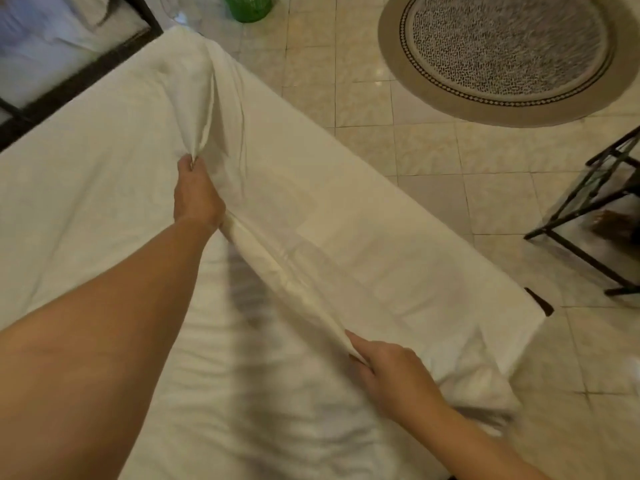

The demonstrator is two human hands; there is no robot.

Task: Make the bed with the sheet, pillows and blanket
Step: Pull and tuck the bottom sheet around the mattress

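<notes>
Head view: white sheet (86, 188) lies spread over bed (242, 393), long way running from far left to near right. Raised fold runs same way, stretched tight between both hands. Left hand (197, 192), arm reaching out, fingers curled, pinches far end of fold. Right hand (391, 375) pinches near end between thumb and fingers. Sheet looks soft, wrinkled, hangs over bed edge by tile floor (381, 109). Round rug (502, 53) lies well apart on floor.
</notes>
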